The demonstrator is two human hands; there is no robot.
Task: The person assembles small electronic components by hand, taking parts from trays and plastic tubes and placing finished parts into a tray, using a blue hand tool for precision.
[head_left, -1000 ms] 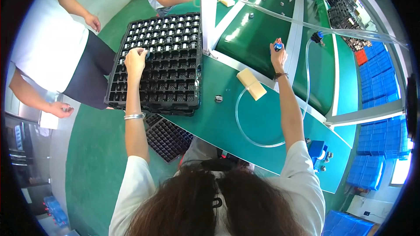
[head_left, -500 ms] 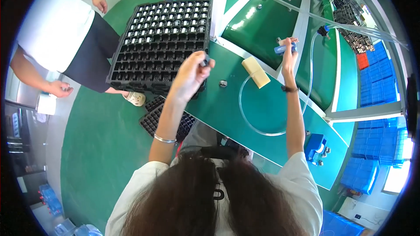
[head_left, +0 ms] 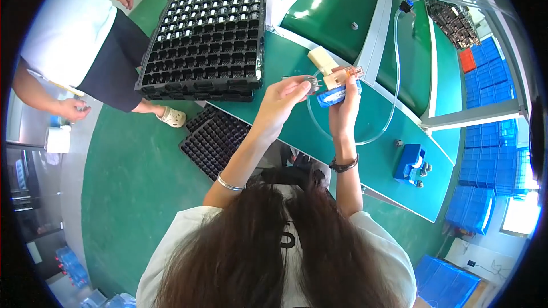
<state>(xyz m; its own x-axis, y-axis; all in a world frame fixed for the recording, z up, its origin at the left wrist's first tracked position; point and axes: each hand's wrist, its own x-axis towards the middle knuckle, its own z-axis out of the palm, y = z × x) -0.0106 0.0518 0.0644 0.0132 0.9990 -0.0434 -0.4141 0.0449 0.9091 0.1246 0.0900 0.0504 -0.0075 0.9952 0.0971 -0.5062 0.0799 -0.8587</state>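
Observation:
Over the green workbench [head_left: 285, 51] my two hands are close together. My left hand [head_left: 285, 97] pinches a small round metal part with thin pins [head_left: 312, 82] between thumb and fingertips. Wrapped in my right hand [head_left: 344, 111] is a blue-and-beige handheld device [head_left: 333, 94] with a copper-coloured end pointing right. The metal part and the device face each other at close range; whether they touch I cannot tell. Just behind the device lies a cream foam block [head_left: 321, 59], partly covered by it.
A black compartment tray [head_left: 200, 40] stands at left, its far rows holding white-and-metal parts. Clear tubing [head_left: 395, 63] loops over the bench. A blue fixture [head_left: 411, 162] with metal parts sits at right. Behind runs a green conveyor [head_left: 337, 28]. Another person [head_left: 68, 28] stands at left.
My right hand has come left and nearer with the blue device. My left hand has moved right, away from the tray, with the small part, and the two now meet.

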